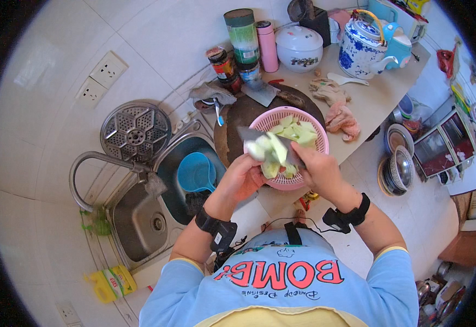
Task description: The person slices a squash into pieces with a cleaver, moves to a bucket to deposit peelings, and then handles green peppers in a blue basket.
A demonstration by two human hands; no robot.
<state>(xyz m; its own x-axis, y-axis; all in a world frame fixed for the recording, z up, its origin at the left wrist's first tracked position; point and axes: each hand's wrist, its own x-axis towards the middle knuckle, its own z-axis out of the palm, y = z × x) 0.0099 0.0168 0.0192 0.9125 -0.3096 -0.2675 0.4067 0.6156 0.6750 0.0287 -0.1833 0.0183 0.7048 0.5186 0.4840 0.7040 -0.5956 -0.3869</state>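
Observation:
Above a pink colander (325,143), my right hand (324,171) is closed on the handle of a knife. The grey knife blade (249,133) points left and is partly covered by pale green vegetable. My left hand (242,179) is closed around a piece of the pale green vegetable (259,148), pressed against the blade; motion blurs this piece. Cut pale green chunks (291,129) lie in the colander below both hands. The colander rests on a round dark chopping board (232,120) at the counter's edge.
A cleaver (262,92) lies at the board's far side. Behind stand jars (224,68), a pink flask (268,46), a white lidded pot (299,49) and a blue-and-white teapot (360,49). Cloths (341,121) lie right. The sink (142,223) with a blue dipper (196,170) is left.

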